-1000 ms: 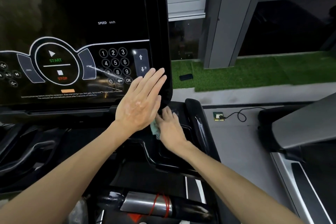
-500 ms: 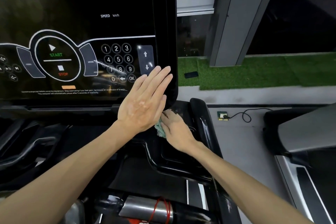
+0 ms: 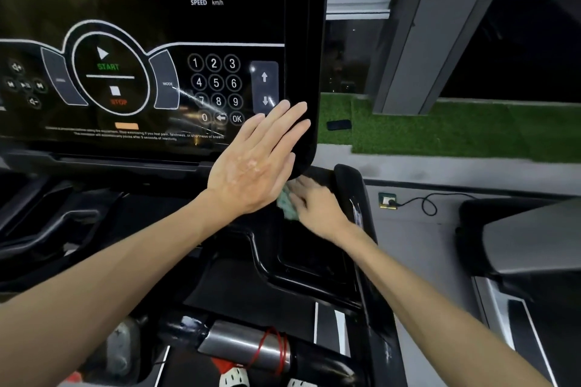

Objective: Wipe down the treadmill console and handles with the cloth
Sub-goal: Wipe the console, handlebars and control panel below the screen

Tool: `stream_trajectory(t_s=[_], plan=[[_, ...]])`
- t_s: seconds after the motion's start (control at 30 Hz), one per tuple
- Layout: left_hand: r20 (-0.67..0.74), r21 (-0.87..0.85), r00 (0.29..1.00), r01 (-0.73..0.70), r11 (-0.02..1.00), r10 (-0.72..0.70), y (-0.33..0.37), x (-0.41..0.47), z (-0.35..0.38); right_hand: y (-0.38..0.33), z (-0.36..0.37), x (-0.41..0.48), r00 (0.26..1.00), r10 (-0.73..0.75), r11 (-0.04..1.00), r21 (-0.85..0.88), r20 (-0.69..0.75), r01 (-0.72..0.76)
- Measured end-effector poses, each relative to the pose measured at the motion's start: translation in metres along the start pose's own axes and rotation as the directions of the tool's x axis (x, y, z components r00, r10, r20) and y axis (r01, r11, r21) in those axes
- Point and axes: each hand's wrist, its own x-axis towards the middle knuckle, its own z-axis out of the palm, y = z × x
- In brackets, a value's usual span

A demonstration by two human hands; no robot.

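The black treadmill console (image 3: 157, 25) fills the upper left, with START and STOP marks and a number keypad (image 3: 217, 91). My left hand (image 3: 254, 160) lies flat with straight fingers against the console's lower right corner. Just below that corner my right hand (image 3: 317, 204) presses a small green cloth (image 3: 287, 206) onto the black tray (image 3: 295, 258) under the console. Only a corner of the cloth shows between the two hands. The right side handle (image 3: 350, 185) rises just right of my right hand.
A metal bar with a red cord (image 3: 251, 345) lies low in the middle. A second treadmill (image 3: 528, 245) stands at the right. On the grey floor lie a socket with a black cable (image 3: 408, 201), and a dark phone (image 3: 339, 125) lies by the green turf.
The view shifted slightly left and down, so the console sits more to the right. My right hand slid the cloth a little under the console corner. My left hand stayed flat on the corner.
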Motion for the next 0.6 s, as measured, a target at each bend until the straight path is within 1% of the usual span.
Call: stream_trajectory(t_s=[0.07,0.1,0.13,0.2,0.27,0.3,0.37,0.4,0.43,0.47,0.53,0.6], plan=[[0.0,0.001,1.0,-0.002,1.0,0.002,0.0,0.0,0.001,0.01,0.004,-0.012,0.995,-0.087,0.996,0.039,0.038,0.086],[0.0,0.005,1.0,-0.001,1.0,0.001,0.0,0.0,0.001,0.015,0.006,-0.009,0.995,-0.077,0.996,0.059,0.063,0.073],[-0.001,0.007,1.0,-0.001,1.0,0.001,0.0,0.0,0.001,0.019,0.007,-0.001,0.996,-0.04,0.996,0.082,0.077,0.033],[-0.002,0.001,1.0,-0.002,1.0,0.002,0.0,0.0,0.001,0.022,0.004,0.023,0.991,0.098,0.988,0.114,0.087,-0.108],[-0.006,-0.005,1.0,-0.004,1.0,0.004,0.0,0.0,0.0,0.023,-0.005,0.049,0.964,0.233,0.968,0.061,0.13,-0.242],[-0.006,-0.005,1.0,-0.006,1.0,0.006,0.0,0.0,0.0,0.023,-0.01,0.059,0.95,0.272,0.961,0.008,0.155,-0.277],[-0.007,-0.001,1.0,-0.012,1.0,0.012,0.0,0.0,-0.001,0.019,-0.018,0.072,0.93,0.326,0.942,-0.14,0.168,-0.305],[-0.007,0.002,1.0,-0.015,1.0,0.015,-0.001,0.0,-0.001,0.015,-0.02,0.074,0.928,0.339,0.933,-0.184,0.155,-0.31],[-0.006,0.004,1.0,-0.016,1.0,0.016,-0.001,0.0,-0.001,0.013,-0.02,0.073,0.93,0.338,0.93,-0.2,0.142,-0.307],[-0.004,0.006,1.0,-0.016,1.0,0.016,-0.001,0.0,-0.001,0.012,-0.019,0.068,0.934,0.334,0.934,-0.178,0.127,-0.31],[0.004,0.013,1.0,-0.013,1.0,0.013,0.0,0.0,-0.001,0.015,-0.015,0.05,0.951,0.298,0.953,-0.087,0.082,-0.291],[0.007,0.028,1.0,-0.009,1.0,0.009,0.0,0.0,0.0,0.018,-0.014,0.027,0.974,0.212,0.977,-0.047,0.074,-0.209]])
